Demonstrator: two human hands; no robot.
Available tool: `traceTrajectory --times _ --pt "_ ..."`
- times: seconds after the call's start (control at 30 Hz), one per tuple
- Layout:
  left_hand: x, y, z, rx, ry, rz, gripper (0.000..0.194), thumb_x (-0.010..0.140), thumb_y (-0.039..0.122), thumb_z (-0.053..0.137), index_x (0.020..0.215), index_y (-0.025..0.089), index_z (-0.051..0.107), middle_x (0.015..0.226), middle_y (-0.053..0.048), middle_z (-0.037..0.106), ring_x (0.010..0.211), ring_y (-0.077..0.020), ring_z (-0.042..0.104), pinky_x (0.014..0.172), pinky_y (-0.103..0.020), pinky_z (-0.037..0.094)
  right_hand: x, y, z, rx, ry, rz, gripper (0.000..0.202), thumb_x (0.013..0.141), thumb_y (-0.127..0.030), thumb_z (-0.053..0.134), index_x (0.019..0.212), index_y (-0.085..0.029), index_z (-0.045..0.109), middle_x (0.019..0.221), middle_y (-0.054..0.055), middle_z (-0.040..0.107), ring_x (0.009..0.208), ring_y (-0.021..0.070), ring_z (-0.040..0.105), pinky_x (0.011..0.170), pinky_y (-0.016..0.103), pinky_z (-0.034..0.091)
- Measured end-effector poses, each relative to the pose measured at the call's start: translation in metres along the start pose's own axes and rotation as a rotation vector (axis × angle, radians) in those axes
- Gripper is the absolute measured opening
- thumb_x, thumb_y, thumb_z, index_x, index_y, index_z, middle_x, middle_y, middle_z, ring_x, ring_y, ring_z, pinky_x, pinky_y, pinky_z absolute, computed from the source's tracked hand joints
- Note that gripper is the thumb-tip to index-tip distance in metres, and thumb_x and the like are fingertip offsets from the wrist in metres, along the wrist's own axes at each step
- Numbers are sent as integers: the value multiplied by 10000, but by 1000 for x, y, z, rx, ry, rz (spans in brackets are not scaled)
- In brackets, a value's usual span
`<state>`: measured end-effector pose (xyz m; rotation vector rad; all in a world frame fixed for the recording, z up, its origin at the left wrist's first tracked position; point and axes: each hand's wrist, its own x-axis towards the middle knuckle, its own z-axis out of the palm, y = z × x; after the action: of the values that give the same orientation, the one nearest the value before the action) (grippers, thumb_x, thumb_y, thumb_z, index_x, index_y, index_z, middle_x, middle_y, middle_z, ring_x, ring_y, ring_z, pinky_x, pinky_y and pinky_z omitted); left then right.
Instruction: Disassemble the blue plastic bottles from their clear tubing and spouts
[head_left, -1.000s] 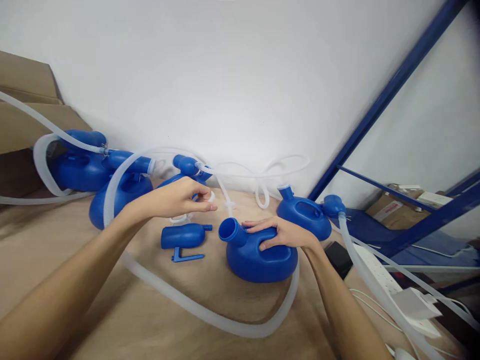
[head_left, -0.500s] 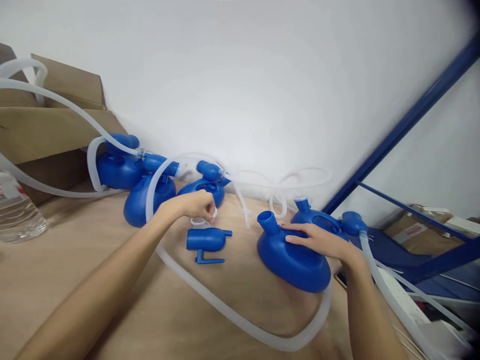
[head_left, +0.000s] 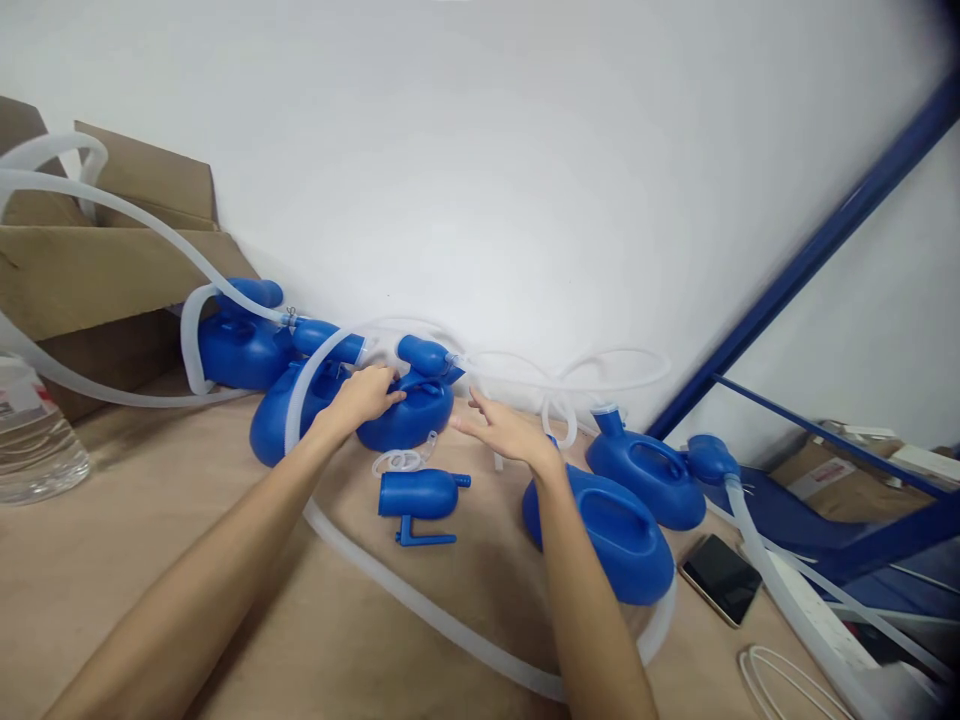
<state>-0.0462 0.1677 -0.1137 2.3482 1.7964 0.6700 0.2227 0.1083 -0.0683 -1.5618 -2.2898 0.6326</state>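
Observation:
My left hand (head_left: pixel 366 396) is at the handle area of the middle blue bottle (head_left: pixel 405 415), fingers bent and apart, with no object gripped. To its right, my right hand (head_left: pixel 504 428) hovers with fingers spread and nothing held. Beneath my right forearm lies a large blue bottle (head_left: pixel 622 545), its neck mostly hidden. Between my arms, a blue cylindrical head (head_left: pixel 420 494) with a narrow spout rests on the table, a blue L-shaped piece (head_left: pixel 426 539) just in front of it. Behind the head sits a small clear coiled tube with rings (head_left: pixel 401 461).
Other blue bottles stand at left (head_left: pixel 244 350) and right (head_left: pixel 649 480). Long translucent hoses (head_left: pixel 442 622) cross the wooden table (head_left: pixel 315 630). A cardboard box (head_left: pixel 97 280) and a water bottle (head_left: pixel 37 445) are left; a phone (head_left: pixel 721 578), white cable (head_left: pixel 784 680) and blue metal frame (head_left: pixel 810 250) are right.
My left hand has let go of the clear tubing and moved back to the middle bottle. My right hand has left the large bottle and moved left. The phone now shows fully.

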Motion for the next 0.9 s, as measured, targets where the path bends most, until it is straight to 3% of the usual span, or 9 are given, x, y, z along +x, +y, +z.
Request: traceTrajectory --times 0.07,0.17,0.33,0.43,0.53,0.6,0.67,0.77,0.9 --pt "2 2 -4 -35 -63 63 389 899 417 611 1118 103 676 1148 -187 677 1043 -352 640 918 -429 470 25 10 21 224 151 -3 1027 907 -747 558 1647 -95 273 1604 205 379 1493 337 387 1254 482 268" --pt "2 15 -6 -125 -174 163 363 818 381 687 1080 130 709 1089 -129 716 981 -292 657 885 -374 475 47 22 47 475 358 -101 1006 804 -707 701 1554 -120 378 1559 199 437 1465 309 430 1233 451 330" --pt "-4 40 0 -308 -275 281 323 845 432 659 1015 173 751 1065 -48 740 974 -208 668 858 -291 474 54 32 62 933 595 -111 927 735 -656 779 1409 -130 420 1389 170 580 1271 247 596 1116 381 474" --pt "-5 45 8 -362 -11 104 456 885 597 596 862 148 673 868 -71 711 812 -215 645 744 -321 453 53 36 63 979 599 -93 892 733 -620 799 1385 -128 440 1283 143 632 1159 226 638 1059 365 504" --pt "-3 44 15 -476 207 -95 703 869 720 592 1235 120 592 1146 -140 690 958 -253 662 857 -358 485 53 37 64 962 516 -90 841 745 -667 770 1337 -140 491 1102 92 680 999 208 663 971 364 533" --pt "0 45 16 -627 145 -119 849 907 734 546 1509 153 405 1430 -186 557 1185 -286 624 991 -386 479 52 35 63 904 507 -69 750 771 -749 694 1195 -144 564 935 63 663 894 203 650 891 354 544" --pt "1 47 15 -814 29 -119 793 964 728 459 1566 229 326 1514 -162 491 1285 -281 585 1017 -391 496 51 31 62 827 541 -60 690 809 -795 616 1061 -153 597 853 54 626 839 199 629 842 345 542" --pt "3 51 9 -1037 -17 -158 587 992 693 439 1336 218 456 1291 -118 628 1089 -232 690 895 -348 572 50 25 62 787 595 -157 622 864 -736 606 1096 -159 624 1044 83 672 988 209 647 949 345 529" --pt "7 55 1 -959 61 -268 523 947 672 552 1036 176 410 972 -70 653 781 -210 728 752 -324 601 51 15 67 866 560 -258 647 822 -625 734 1259 -166 602 1300 97 640 1212 227 614 1095 355 481"
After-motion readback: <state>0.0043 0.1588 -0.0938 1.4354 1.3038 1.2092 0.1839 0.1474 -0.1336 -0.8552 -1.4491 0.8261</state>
